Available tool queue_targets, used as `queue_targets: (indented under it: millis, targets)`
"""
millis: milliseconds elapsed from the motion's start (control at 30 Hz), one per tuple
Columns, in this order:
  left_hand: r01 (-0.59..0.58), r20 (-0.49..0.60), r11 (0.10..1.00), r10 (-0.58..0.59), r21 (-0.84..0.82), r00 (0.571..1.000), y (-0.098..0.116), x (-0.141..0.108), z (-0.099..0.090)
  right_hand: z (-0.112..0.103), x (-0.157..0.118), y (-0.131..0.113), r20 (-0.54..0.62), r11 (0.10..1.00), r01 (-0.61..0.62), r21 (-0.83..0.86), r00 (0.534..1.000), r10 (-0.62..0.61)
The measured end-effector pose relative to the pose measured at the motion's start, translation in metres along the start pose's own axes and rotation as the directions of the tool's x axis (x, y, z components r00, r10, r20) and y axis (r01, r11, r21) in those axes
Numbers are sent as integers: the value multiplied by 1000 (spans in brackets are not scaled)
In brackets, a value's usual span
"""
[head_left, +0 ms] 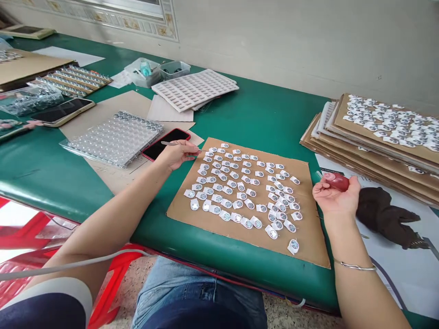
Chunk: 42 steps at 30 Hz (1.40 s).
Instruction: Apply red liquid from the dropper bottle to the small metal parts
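Observation:
My left hand pinches slim metal tweezers, their tip at the far left corner of a brown cardboard sheet. Rows of small white tabs with round shiny silver centres lie on that sheet. Beyond its right edge, palm up, my right hand is closed around a small red squeeze bottle with a pale tip pointing left. Close behind my left hand lies a phone with a red case.
Stacked cardboard sheets bearing more tabs stand at right, near a dark brown cloth-like item. A clear plastic tray, white slotted trays, small plastic tubs and another phone occupy the left side of the green table.

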State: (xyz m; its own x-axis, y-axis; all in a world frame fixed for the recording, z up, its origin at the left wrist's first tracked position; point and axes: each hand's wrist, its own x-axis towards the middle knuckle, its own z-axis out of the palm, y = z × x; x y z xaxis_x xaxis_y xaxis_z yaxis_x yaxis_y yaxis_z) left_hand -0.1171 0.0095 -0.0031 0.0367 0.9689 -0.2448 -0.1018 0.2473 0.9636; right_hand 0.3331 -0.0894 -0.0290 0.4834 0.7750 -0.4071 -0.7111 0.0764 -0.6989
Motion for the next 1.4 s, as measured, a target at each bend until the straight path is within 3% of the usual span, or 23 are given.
queue_targets:
  millis: [133, 467, 767, 1400]
  targets:
    - [70, 42, 997, -71, 8, 997, 2, 1, -3, 1, 0, 2, -76, 993, -26, -119, 997, 17]
    - [97, 125, 995, -101, 38, 987, 2, 3, -7, 8, -12, -8, -27, 936, 9, -352, 999, -20]
    - [77, 109, 996, -81, 37, 991, 6, 1, -3, 3, -8, -6, 90, 937, -37, -347, 993, 73]
    - [64, 68, 996, -69, 61, 995, 3, 0, -1, -3, -2, -10, 79, 940, -58, -335, 993, 89]
